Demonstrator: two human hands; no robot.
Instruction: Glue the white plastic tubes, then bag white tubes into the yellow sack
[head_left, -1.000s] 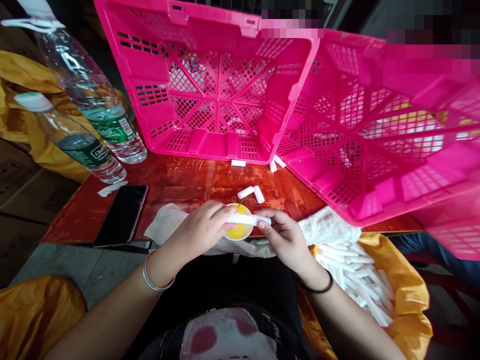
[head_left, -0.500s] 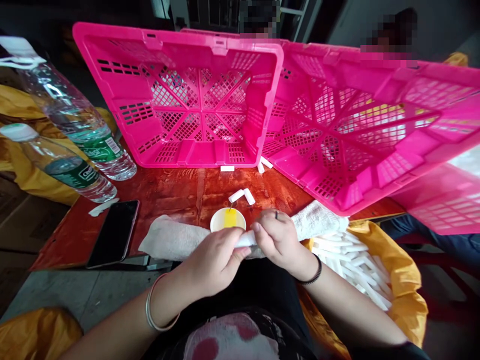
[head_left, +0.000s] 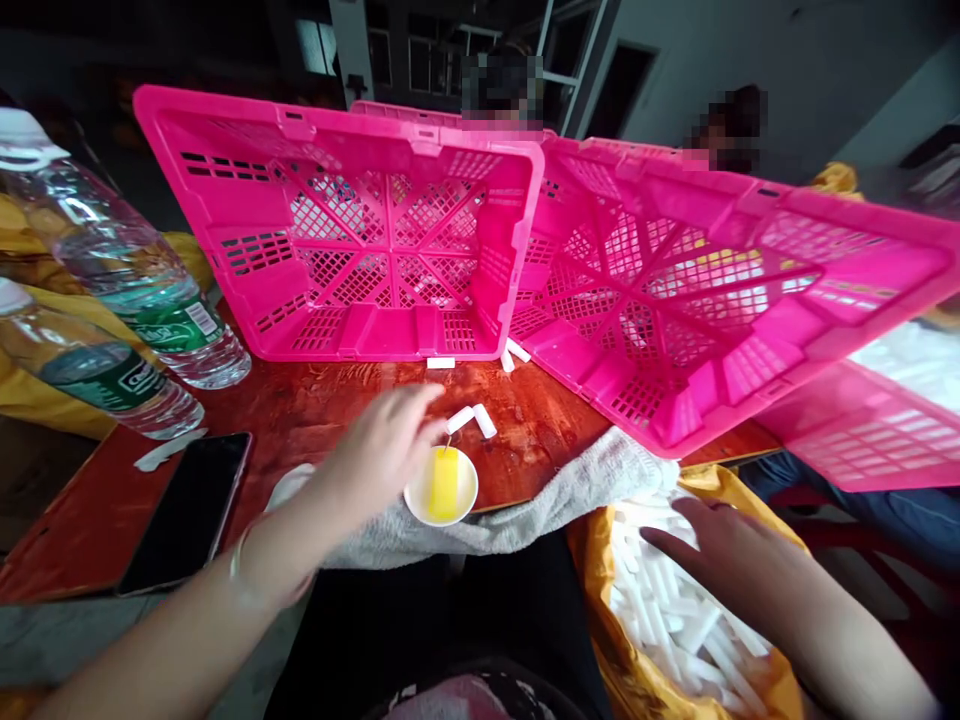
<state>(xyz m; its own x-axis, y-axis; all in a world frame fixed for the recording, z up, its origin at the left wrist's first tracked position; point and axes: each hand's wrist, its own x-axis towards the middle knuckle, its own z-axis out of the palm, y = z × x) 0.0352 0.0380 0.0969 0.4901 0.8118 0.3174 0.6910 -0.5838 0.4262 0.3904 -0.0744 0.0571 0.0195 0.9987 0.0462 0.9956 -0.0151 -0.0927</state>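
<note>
Left hand [head_left: 382,440]: reaching over small cup of yellow liquid [head_left: 441,486], fingers loose, gripping nothing.
Right hand [head_left: 716,545]: lying open on white sticks [head_left: 675,610], none gripped.
Technique: picking one stick only, dipping lightly.

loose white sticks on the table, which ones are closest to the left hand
The pair of white sticks just beyond the yellow cup, near the left hand fingertips; the other sticks lie against the pink crates.
</note>
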